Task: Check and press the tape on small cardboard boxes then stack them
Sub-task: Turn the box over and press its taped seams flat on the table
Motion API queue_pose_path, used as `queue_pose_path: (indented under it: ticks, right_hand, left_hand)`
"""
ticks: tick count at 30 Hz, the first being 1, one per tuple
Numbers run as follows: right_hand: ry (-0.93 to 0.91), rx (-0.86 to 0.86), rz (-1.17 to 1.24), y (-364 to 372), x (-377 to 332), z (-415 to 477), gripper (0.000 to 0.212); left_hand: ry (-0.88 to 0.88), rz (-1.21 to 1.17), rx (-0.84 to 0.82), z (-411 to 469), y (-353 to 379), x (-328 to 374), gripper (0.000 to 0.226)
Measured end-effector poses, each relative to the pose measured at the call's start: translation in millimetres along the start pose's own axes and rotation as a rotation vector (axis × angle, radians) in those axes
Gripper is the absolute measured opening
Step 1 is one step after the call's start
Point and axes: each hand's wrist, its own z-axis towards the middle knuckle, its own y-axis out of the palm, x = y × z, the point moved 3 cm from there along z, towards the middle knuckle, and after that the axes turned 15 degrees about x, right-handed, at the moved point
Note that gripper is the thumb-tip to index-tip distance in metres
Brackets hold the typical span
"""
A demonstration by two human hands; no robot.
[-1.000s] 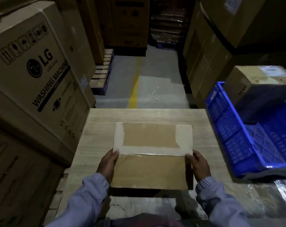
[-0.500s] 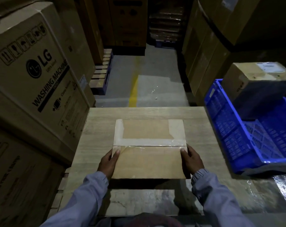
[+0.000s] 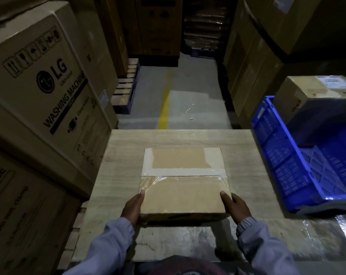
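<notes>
Box on wooden table, stacked cartons, blue crate, concrete aisle

Dim warehouse, wide-angle lens, one soft pool of light mid-frame.
Brightest areas are the desk top and the floor strip beyond it. Corners drop to near black. The box throws a dark shadow on its near side, so light comes from ahead and above. Clear tape gives small glints, and a glossy patch at lower right shows glare. Cartons at left bow outward from lens distortion. Crate and right edge are slightly smeared. Some grain throughout.
</notes>
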Motion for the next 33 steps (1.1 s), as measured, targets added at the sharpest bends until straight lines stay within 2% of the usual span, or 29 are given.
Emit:
queue_pose_path:
  ticks: [4,8,11,14,18,23,25,28,31,33]
  right_hand:
    - [0.014,-0.005,0.04,-2,-1,0,0.032]
    - [0.058,0.02,0.221,-8,-15,-3,0.026]
    - [0.087,0.084,0.385,-16,-30,-5,0.042]
    - [0.028,0.092,0.445,-23,-45,-11,0.037]
    - [-0.126,0.088,0.423,-31,-59,-10,0.018]
    - [-0.241,0.085,0.347,-40,-74,-5,0.029]
    - [-0.221,0.102,0.35,-40,-75,-1,0.023]
    - [-0.149,0.09,0.347,-32,-69,8,0.021]
    - [-0.127,0.103,0.351,-26,-61,14,0.023]
    - [-0.122,0.109,0.37,-25,-60,15,0.028]
  left_hand:
    - [-0.053,0.007,-0.008,3,-2,-2,0.044]
    - [-0.088,-0.151,-0.065,-1,-7,11,0.04]
    - [-0.094,-0.273,-0.063,2,-12,23,0.039]
    - [-0.049,-0.311,-0.049,12,-17,35,0.047]
    - [0.039,-0.253,-0.058,11,-16,46,0.051]
    - [0.214,-0.203,-0.007,-3,-16,67,0.033]
    - [0.292,-0.148,-0.018,-2,-15,67,0.022]
    - [0.315,-0.026,-0.064,0,-9,57,0.04]
    - [0.323,-0.022,-0.062,-3,-1,55,0.026]
    - [0.33,-0.016,-0.057,-4,2,58,0.027]
